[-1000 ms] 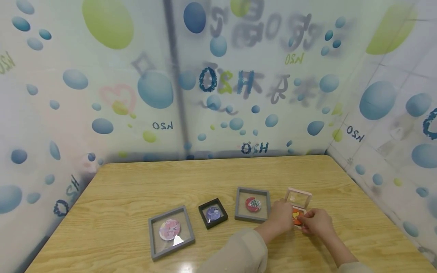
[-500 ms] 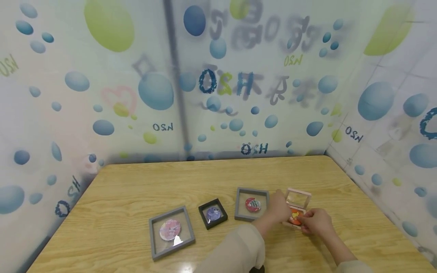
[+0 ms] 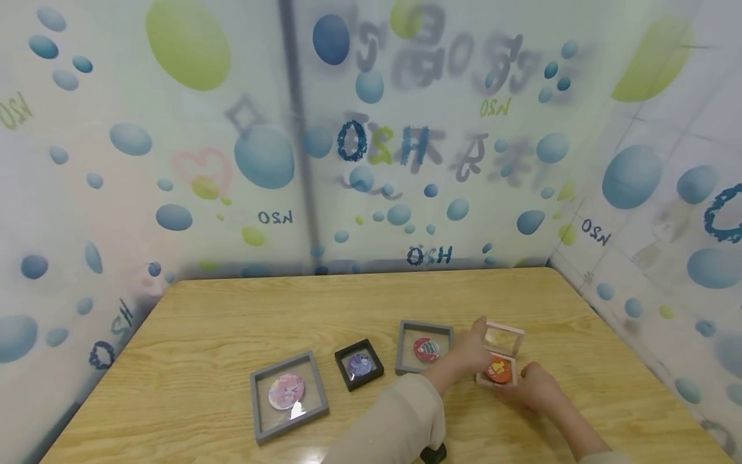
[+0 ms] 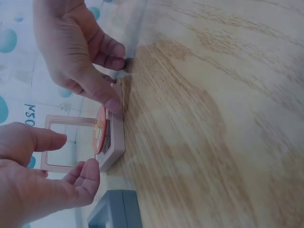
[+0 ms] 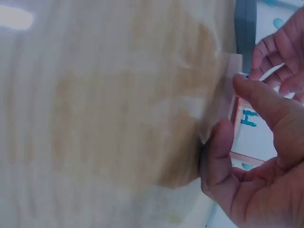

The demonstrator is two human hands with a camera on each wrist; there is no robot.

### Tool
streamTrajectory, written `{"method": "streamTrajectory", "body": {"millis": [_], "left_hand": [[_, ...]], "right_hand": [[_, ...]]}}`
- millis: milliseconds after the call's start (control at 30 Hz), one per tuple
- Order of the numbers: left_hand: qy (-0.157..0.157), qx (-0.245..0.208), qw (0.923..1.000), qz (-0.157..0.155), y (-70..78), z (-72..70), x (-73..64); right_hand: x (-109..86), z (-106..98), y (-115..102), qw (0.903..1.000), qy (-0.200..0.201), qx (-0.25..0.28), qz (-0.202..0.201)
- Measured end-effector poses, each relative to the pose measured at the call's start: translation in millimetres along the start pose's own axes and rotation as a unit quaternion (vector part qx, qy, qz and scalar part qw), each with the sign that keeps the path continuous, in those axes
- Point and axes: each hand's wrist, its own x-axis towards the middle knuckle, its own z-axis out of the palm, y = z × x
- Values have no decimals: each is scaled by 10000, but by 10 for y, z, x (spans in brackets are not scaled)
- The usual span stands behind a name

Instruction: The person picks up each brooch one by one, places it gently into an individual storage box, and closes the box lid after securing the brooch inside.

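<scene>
A small pale pink display frame [image 3: 485, 380] lies unfolded on the table, its windowed lid [image 3: 503, 339] tilted up at the back. A round red badge with a yellow figure [image 3: 498, 370] sits in its base. My left hand [image 3: 471, 349] is at the frame's left side; in the left wrist view its thumb and fingers stand apart before the lid. My right hand [image 3: 536, 388] is at the right front of the frame. There its thumb [image 4: 112, 104] touches or nearly touches the rim, and the other fingers curl loosely.
Left of the pink frame stand a grey frame with a red badge [image 3: 400, 348], a small black frame with a purple badge [image 3: 365, 383] and a larger grey frame with a pink badge [image 3: 321, 386]. A black object [image 3: 433, 454] lies under my left sleeve. A patterned curtain [image 3: 232, 193] hangs behind.
My right hand has come off the badge and drawn a little down and right. My left hand has shifted slightly left, and more of the badge shows in the frame.
</scene>
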Motion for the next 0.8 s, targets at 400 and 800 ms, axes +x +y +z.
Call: {"method": "streamTrajectory", "body": {"millis": [400,800], "left_hand": [[93,-205,9992,327,-75,-28,33],[420,-75,9978,501,-60,-34,-57]], "right_hand": [[-5,59,-6,9997,-41,235,110],[-22,67,22,9989,113,449,18]]}}
